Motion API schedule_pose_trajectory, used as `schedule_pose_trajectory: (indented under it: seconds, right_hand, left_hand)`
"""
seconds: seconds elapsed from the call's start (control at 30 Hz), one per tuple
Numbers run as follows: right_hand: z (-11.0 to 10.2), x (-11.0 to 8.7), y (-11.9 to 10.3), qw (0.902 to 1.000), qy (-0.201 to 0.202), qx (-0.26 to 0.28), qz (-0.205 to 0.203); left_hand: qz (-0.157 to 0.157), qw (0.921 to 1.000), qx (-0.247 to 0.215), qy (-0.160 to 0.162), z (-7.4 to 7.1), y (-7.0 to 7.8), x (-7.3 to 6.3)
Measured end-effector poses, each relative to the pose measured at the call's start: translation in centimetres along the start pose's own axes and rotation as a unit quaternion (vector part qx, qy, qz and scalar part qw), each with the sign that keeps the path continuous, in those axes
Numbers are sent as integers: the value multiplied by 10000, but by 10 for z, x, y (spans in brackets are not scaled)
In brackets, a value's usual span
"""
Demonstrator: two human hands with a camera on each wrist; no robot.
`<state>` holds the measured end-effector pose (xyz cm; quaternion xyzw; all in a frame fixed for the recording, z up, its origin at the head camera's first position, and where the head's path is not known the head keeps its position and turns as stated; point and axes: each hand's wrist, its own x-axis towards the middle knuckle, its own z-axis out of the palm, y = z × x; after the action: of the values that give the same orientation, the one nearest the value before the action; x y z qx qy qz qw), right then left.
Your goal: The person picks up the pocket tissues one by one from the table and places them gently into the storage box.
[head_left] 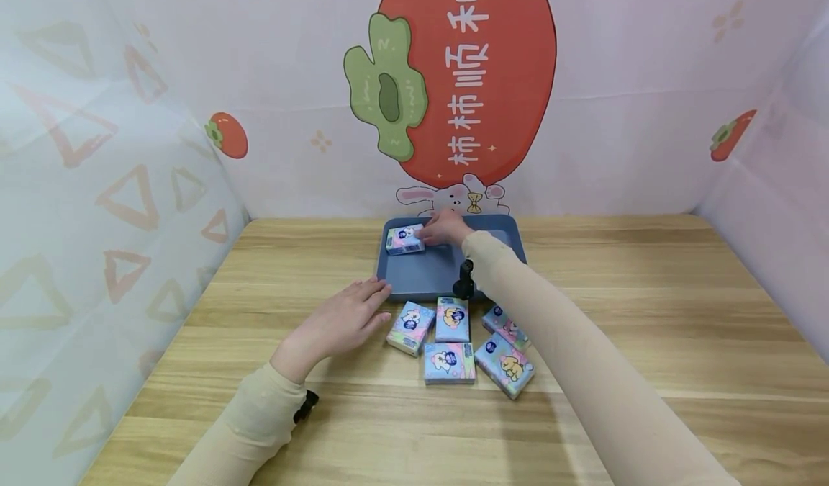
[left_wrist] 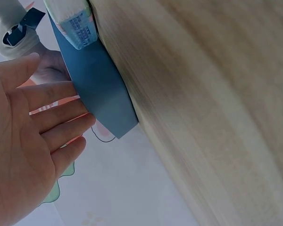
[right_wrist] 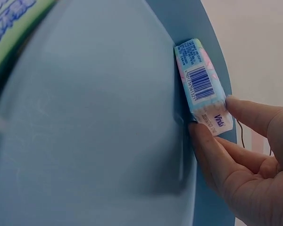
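A blue tray point(head_left: 414, 273) stands on the table against the back cloth. In its back left corner lies a small pack of tissues point(head_left: 403, 240), pale blue with a cartoon print. My right hand point(head_left: 443, 228) pinches the right end of this pack between thumb and fingers, as the right wrist view shows with the pack's barcode side point(right_wrist: 200, 82). At the tray's front left corner my left hand point(head_left: 340, 320) lies with fingers extended, fingertips touching the tray's rim; its palm point(left_wrist: 23, 136) holds nothing.
Several more tissue packs lie before the tray: one near my left hand point(head_left: 411, 327), one at the tray's front edge point(head_left: 452, 319), one nearer me point(head_left: 450, 363), and two overlapping ones point(head_left: 505, 365) beside my right forearm. Patterned cloth point(head_left: 311, 147) walls the table's back and sides.
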<state>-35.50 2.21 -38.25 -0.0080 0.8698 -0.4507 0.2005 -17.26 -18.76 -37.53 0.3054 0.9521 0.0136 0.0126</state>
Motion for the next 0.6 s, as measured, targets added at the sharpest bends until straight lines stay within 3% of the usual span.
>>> schedule_pose_trajectory:
  seconds: [0.6]
  right_hand:
    - [0, 0, 1, 9999, 75, -117, -74]
  left_hand:
    - [-24, 10000, -13, 23, 1, 0, -1]
